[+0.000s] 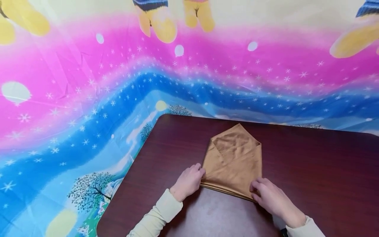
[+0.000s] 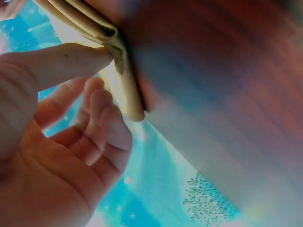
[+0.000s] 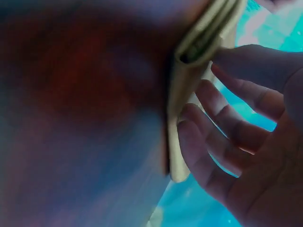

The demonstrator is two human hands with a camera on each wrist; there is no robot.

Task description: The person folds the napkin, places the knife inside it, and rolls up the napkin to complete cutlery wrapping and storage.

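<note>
A golden-brown satin cloth (image 1: 234, 168) lies on the table, folded in layers into an envelope-like shape with a pointed flap at the far end. At its near left corner, my left hand (image 1: 189, 179) pinches the edge. My right hand (image 1: 270, 196) pinches the near right corner between thumb and fingers. Seen from the left wrist, the left thumb presses the end of the layered fold of the cloth (image 2: 128, 94), and the other fingers curl beside it. From the right wrist, the right thumb meets the stacked fold of the cloth (image 3: 180, 94), with fingers along its side.
The dark reddish-brown table (image 1: 165, 148) has rounded corners. Behind it and to its left hangs a printed backdrop (image 1: 88, 98) in pink and blue with snowflakes and trees.
</note>
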